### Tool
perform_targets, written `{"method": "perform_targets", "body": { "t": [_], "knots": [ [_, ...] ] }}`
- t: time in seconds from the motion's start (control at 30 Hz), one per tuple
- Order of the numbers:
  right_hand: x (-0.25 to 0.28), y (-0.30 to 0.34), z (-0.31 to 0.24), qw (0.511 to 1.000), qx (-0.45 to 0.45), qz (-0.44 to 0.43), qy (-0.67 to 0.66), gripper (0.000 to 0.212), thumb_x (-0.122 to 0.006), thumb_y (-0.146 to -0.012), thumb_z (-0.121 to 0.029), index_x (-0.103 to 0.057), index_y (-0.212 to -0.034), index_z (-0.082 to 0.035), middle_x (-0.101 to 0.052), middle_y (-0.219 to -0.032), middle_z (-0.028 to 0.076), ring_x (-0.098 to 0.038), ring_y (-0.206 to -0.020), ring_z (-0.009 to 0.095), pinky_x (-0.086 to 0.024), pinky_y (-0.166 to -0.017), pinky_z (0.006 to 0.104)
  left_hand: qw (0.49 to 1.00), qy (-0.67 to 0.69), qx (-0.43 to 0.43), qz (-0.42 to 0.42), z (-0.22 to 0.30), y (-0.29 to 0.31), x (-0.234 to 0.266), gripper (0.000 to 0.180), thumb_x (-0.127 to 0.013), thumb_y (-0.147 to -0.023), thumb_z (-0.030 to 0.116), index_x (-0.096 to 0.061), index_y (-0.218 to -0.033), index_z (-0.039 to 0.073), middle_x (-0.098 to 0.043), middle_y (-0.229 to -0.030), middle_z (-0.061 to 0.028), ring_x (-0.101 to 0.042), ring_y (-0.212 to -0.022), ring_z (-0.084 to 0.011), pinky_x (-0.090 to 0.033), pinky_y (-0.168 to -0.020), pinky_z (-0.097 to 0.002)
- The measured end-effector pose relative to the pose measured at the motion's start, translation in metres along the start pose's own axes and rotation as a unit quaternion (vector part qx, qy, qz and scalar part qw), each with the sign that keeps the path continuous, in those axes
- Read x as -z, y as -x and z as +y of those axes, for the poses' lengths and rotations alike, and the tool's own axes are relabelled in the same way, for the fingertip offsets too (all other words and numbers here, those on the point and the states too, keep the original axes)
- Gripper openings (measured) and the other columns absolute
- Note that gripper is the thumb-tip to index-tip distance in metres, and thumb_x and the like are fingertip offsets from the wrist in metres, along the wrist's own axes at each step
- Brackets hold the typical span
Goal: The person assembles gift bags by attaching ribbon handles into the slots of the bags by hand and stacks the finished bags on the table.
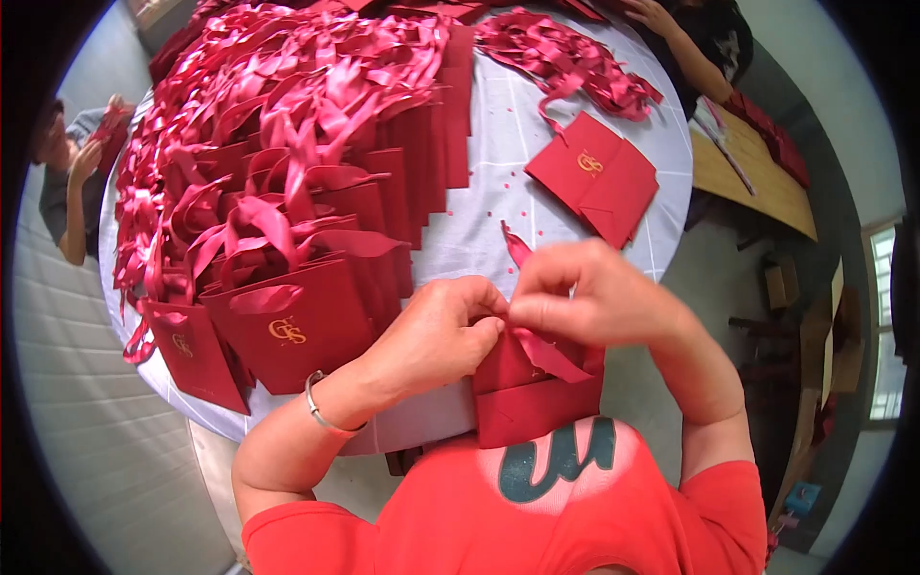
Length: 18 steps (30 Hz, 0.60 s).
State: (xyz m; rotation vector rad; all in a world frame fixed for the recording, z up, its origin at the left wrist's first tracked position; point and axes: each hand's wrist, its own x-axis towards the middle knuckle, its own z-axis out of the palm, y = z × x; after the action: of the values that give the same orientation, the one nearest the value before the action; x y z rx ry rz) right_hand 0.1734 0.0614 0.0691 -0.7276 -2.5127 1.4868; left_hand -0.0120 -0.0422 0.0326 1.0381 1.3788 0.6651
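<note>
Red bag nearest; both hands, left and right, are pinching closed on its ribbon over desk.

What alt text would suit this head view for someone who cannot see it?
Left hand and right hand pinch a red ribbon at the top of a folded red paper bag. A pile of finished bags covers the table on the left.

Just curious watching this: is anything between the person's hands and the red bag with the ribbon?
Nothing visible. The left hand and right hand already pinch the ribbon right at the top of the red bag.
</note>
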Motion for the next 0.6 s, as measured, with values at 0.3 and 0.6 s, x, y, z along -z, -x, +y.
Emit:
{"method": "perform_targets", "body": {
  "t": [0.3,0.6],
  "knots": [
    [0.018,-0.026,0.025,0.981,-0.082,-0.154,-0.08,0.023,-0.067,-0.09,-0.01,-0.066,-0.111,0.0,-0.071,-0.09,0.007,-0.063,-0.076,0.009,-0.051,-0.068,0.0261,0.964,-0.141,-0.222,0.034,-0.004,0.0,-0.005,0.017,-0.066,-0.089,0.001,-0.07,-0.105,0.003,-0.062,-0.068,-0.0012,-0.051,-0.051,-0.0002,-0.04,-0.046,-0.0208],
    [0.017,-0.055,0.032,0.927,-0.153,-0.327,-0.097,0.036,-0.07,-0.084,-0.012,-0.065,-0.118,-0.003,-0.07,-0.087,0.001,-0.057,-0.068,0.009,-0.045,-0.06,0.0244,0.955,-0.132,-0.264,0.021,-0.004,0.001,-0.008,0.012,-0.072,-0.086,-0.002,-0.074,-0.096,0.003,-0.063,-0.067,0.0,-0.055,-0.05,-0.0024,-0.042,-0.045,-0.0217]
  ]
}}
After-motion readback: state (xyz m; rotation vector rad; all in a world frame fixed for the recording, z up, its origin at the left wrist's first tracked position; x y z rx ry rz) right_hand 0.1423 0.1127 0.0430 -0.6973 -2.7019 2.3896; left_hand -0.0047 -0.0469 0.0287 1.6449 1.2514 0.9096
